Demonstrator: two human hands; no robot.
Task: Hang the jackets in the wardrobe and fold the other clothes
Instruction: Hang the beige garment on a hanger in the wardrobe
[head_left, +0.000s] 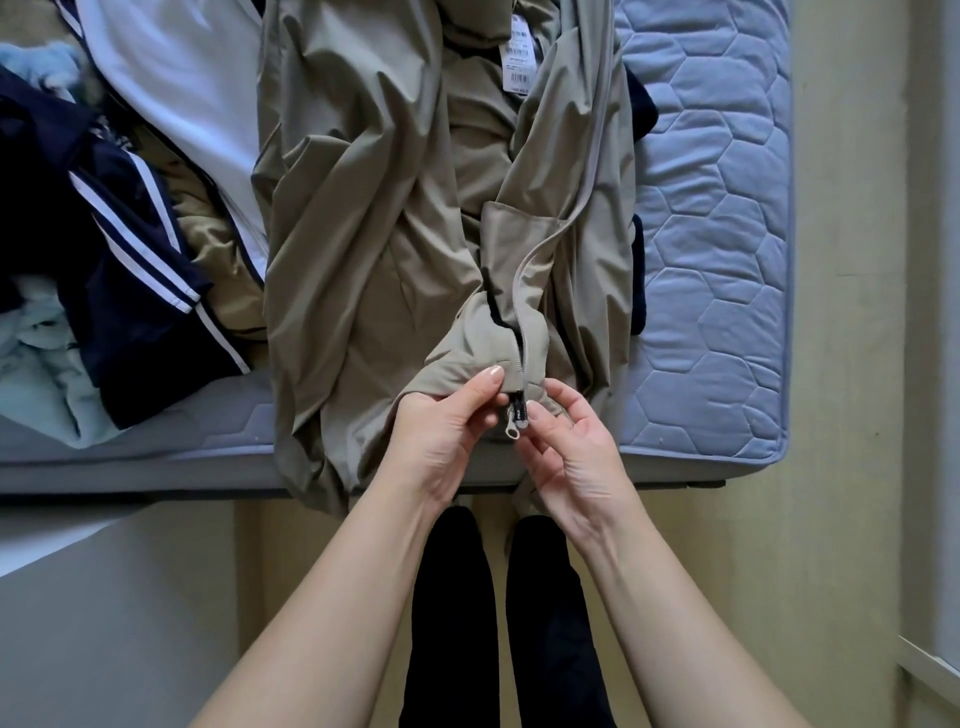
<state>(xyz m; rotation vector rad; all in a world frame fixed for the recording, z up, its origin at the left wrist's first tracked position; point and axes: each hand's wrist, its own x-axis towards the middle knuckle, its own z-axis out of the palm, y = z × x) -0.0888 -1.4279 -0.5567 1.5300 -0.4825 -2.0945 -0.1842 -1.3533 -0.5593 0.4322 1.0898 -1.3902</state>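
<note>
A beige jacket lies lengthwise on the bed, its hem hanging over the near edge. A paper tag shows near its collar at the top. My left hand pinches the hem on the left side of the zip. My right hand pinches the hem on the right side, right at the zipper slider, whose pull tab dangles between my fingers. The zip's two sides meet at the bottom, and its pale tape runs up the jacket's right front.
A pile of other clothes sits on the left: a navy jacket with white stripes, a white garment and pale blue fabric. The blue quilted mattress shows at right. My dark-clad legs stand on the floor below.
</note>
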